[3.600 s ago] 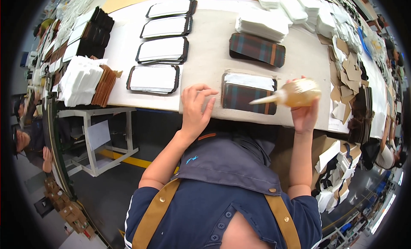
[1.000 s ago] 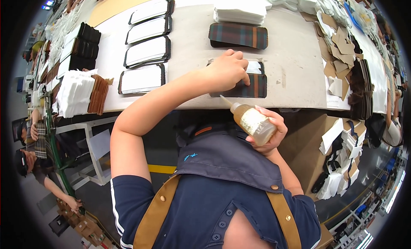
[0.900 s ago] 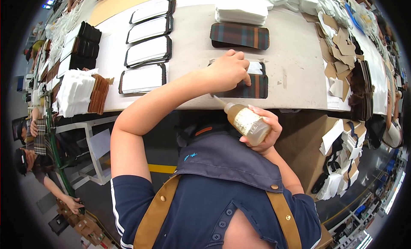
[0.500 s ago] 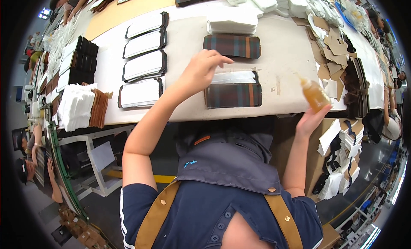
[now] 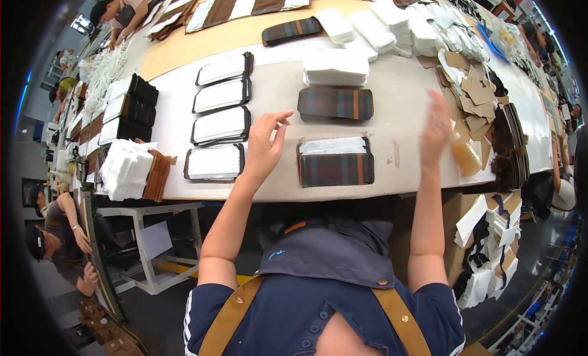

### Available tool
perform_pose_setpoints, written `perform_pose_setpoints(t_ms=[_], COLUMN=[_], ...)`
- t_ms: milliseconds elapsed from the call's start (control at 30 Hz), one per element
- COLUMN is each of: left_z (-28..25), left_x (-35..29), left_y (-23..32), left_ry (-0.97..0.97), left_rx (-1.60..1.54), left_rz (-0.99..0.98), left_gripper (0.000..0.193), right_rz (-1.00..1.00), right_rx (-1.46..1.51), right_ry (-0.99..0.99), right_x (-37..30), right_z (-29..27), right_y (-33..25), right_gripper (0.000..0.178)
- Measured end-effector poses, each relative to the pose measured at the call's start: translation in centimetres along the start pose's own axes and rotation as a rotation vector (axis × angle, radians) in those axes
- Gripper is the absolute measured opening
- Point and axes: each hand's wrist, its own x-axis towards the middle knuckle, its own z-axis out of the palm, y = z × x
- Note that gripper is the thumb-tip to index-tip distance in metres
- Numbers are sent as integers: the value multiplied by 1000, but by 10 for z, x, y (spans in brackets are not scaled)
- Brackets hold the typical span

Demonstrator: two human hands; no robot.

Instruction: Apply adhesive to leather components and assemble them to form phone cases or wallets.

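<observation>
My left hand (image 5: pixel 265 146) hovers over the table between a column of white pieces and a plaid piece, fingers apart and holding nothing. The plaid piece (image 5: pixel 337 170), with blue, dark red and orange stripes, lies near the front edge with a whitish strip (image 5: pixel 332 146) showing along its far side. Behind it lies a stack of plaid pieces (image 5: pixel 335 104). On the right, my right hand (image 5: pixel 436 131) is blurred, its fingers stretched out and nothing seen in it. Just right of it, a clear squeeze bottle of amber liquid (image 5: pixel 467 157) stands on the table.
White pieces with dark edges (image 5: pixel 214 162) form a column at left. White stacks (image 5: pixel 335 68) stand behind the plaid pieces. Cardboard scraps (image 5: pixel 479 86) and brown strips (image 5: pixel 509 145) crowd the right. A box of offcuts (image 5: pixel 490 246) is below. Other people (image 5: pixel 125 13) work nearby.
My right hand has let go of the bottle, which now stands on the table, and has moved up away from it. My left hand has drawn left, off the plaid pieces. The view has shifted.
</observation>
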Motion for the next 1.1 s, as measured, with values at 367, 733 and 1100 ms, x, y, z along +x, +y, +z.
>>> perform_pose_setpoints(t_ms=[367,733,1100], left_z=[22,65,57], left_x=[43,95,48], left_y=[8,-21,87], left_ry=[-1,14,-403], left_rx=[-2,449,-1316], left_rz=[64,236,-469], left_gripper=[23,43,56], right_rz=[-538,673,-564], right_rx=[-137,1127,40], right_ry=[-389,103,-146], right_x=[41,93,-5], right_z=[174,148,39], right_y=[4,52,-71], right_gripper=[8,15,16])
